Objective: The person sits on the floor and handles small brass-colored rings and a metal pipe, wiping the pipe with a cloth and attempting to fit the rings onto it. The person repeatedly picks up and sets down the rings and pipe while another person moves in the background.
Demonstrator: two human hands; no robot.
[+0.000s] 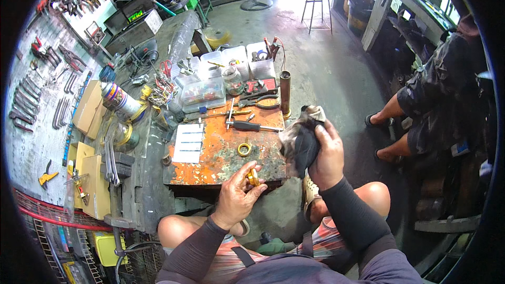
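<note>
Between the thumb and fingers of my left hand [236,197] is a small brass ring [253,177], held just off the front edge of the orange workbench [210,171]. My right hand [329,158] grips a bunched, stained rag [302,139], dark and light in patches, to the right of the bench. A second brass ring [244,150] lies flat on the worn bench top. Behind it are a black-handled screwdriver [252,126], a T-shaped metal tool [230,113] and black pliers [261,102]. A white paper sheet [188,143] lies at the bench's left.
Clear plastic bins [235,58], a glass jar [231,81] and an upright metal tube [285,92] stand at the bench's back. A spray can [122,100] and cardboard boxes [97,184] are at left, by wall-hung wrenches [25,100]. Another person [436,92] is at right; a stool [319,0] stands far off.
</note>
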